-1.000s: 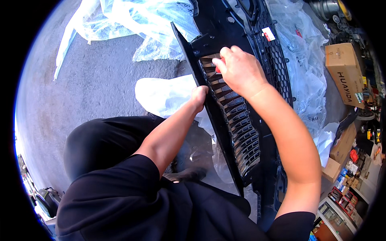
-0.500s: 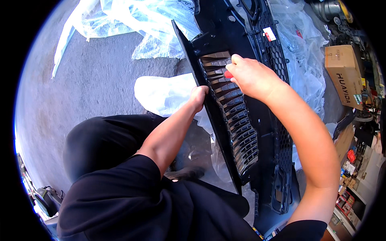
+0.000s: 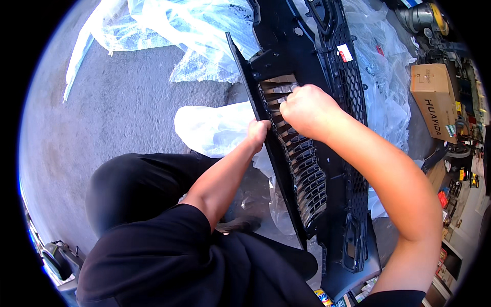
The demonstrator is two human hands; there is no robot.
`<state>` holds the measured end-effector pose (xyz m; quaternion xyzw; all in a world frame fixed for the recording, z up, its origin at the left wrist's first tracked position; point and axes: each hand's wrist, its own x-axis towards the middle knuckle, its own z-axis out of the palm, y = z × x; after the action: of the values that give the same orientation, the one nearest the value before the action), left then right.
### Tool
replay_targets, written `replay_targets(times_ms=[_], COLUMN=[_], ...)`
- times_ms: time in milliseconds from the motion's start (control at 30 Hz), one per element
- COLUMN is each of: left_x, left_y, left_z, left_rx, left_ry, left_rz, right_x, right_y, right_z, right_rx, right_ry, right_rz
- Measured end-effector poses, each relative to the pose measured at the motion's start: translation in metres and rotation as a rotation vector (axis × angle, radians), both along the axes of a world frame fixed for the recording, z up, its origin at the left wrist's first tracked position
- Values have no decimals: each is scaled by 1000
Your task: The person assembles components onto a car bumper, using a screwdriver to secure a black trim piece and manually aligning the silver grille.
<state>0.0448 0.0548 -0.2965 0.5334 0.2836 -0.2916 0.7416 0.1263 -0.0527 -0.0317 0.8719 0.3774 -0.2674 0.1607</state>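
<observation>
A black car bumper lies before me, running from the far side down toward my lap, with a ribbed grille set in it. My left hand is closed round the bumper's left edge, thumb over the rim. Over the upper part of the grille, my right hand is curled into a fist. The red-handled tool that showed in it a moment before is hidden behind the fingers now, and its tip cannot be seen.
Clear plastic wrap spreads across the grey floor at the far left, with more plastic under the bumper's right side. A white plastic bag sits beside my left hand. At the right stand a cardboard box and cluttered shelves.
My right hand has turned over and come slightly nearer, covering the red handle that was visible. My left hand keeps its hold on the edge, and the whole view has shifted a little.
</observation>
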Motion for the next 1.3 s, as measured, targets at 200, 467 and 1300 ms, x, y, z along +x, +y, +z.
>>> replay_targets(times_ms=[200, 467, 1300], left_x=[1, 2, 5], left_y=[3, -2, 10], left_z=[17, 36, 9], left_rx=[38, 81, -135], left_ry=[14, 11, -102], left_rz=[-79, 33, -98], right_x=[-10, -15, -28], right_y=[-5, -14, -17], right_z=[-31, -9, -12], right_rx=[113, 72, 105], right_ry=[57, -113, -74], right_rz=[-1178, -81, -336])
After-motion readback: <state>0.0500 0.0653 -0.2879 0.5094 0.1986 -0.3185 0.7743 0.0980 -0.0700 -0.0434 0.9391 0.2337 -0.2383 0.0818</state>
